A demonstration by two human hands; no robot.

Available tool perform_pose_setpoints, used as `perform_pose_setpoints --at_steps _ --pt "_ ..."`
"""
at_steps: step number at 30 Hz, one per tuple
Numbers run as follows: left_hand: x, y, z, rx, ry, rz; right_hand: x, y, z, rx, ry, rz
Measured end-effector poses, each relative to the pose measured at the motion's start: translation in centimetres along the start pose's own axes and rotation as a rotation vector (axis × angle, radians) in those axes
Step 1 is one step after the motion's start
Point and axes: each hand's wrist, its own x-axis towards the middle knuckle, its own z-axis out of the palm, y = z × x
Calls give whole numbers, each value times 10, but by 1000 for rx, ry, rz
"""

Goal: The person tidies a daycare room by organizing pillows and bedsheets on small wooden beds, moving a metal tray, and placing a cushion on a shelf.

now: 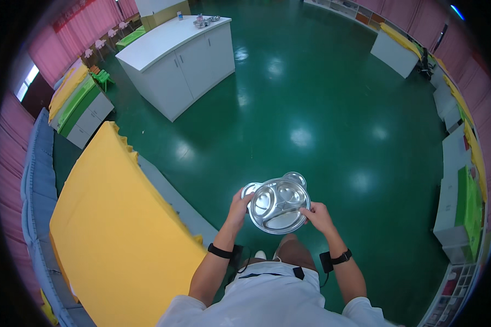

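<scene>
A shiny metal divided plate [279,206], round with two ear-shaped cups at its far edge, is held level in front of my waist above the green floor. My left hand [239,208] grips its left rim just below the left ear. On the opposite side, my right hand [316,215] pinches the right rim, thumb on top. The plate's compartments look bare. Fingers under the plate are hidden.
To my left stands a table with a yellow cloth [125,229]. Farther off, a white cabinet [185,65] carries several metal dishes [202,22] on its top. Low white and green units [458,201] line the right wall. Green floor [338,125] lies ahead.
</scene>
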Motion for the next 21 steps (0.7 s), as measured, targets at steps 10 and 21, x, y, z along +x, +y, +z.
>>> perform_pose_setpoints --at_steps 10,21 --pt "312 79 54 -151 179 5 367 -28 -112 -85 -262 -5" --pt "624 219 33 -209 427 28 790 -128 -134 -93 -506 -97"
